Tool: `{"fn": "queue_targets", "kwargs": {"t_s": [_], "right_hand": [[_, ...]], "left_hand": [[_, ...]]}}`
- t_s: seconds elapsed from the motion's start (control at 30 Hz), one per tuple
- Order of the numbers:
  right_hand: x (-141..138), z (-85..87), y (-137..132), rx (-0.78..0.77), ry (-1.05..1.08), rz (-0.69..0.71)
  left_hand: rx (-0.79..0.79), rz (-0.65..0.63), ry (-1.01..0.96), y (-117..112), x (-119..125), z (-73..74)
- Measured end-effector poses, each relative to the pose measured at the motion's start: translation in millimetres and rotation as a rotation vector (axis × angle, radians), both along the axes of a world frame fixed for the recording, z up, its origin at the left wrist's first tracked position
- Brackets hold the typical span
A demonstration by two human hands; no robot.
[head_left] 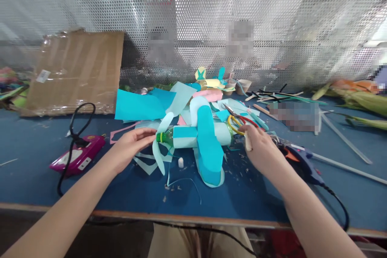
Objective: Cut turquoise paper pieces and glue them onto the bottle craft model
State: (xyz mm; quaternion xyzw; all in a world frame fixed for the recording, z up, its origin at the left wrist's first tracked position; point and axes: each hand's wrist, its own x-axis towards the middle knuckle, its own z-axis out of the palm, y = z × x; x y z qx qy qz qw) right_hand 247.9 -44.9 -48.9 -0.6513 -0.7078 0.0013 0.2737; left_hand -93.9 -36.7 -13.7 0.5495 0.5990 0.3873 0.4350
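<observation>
A toy plane made from a green bottle point(169, 137) lies on the blue tabletop point(121, 193), right in front of the person, between their two hands. It has pale and blue paper round its middle, big blue paper wings point(209, 149), and a pale paper propeller point(159, 160) by the green cap point(161, 137). The left hand point(128, 149) has its thumb and fingers close together, with the tips at the propeller. From here I can't tell if they are really pinching it. The right hand point(260, 145) is loosely curled by the bottle's back end, right next to the scissors point(242, 118), and I can't tell what it has hold of, if anything. My guess is that the body and wings are done, and this step is checking the propeller at the nose. The next move would need the bottle held still and a soft touch, since thin paper bends so fast. The blue glue gun point(302, 163) lies close by the right arm, so the person should mind its tip.
</observation>
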Motion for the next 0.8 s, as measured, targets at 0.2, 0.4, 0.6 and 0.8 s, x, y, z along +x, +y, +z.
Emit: {"fn": "queue_targets", "kwargs": {"t_s": [0.2,0.4,0.6,0.8], "right_hand": [[-4.2,0.1,-9.8,-0.128,-0.253,0.017],[-2.7,-7.6,-11.4,-0.12,-0.231,0.072],[11.8,-0.8,-19.1,-0.043,-0.209,0.116],[87.2,-0.8,-35.4,-0.05,-0.236,-0.425]], "left_hand": [[-0.009,0.03,-0.024,0.6,2.8,0.0],[0.028,0.012,-0.006,1.7,3.7,2.1],[0.059,-0.029,0.079,-1.0,3.3,6.0],[0.03,-0.081,0.09,-6.1,6.9,9.4]]}}
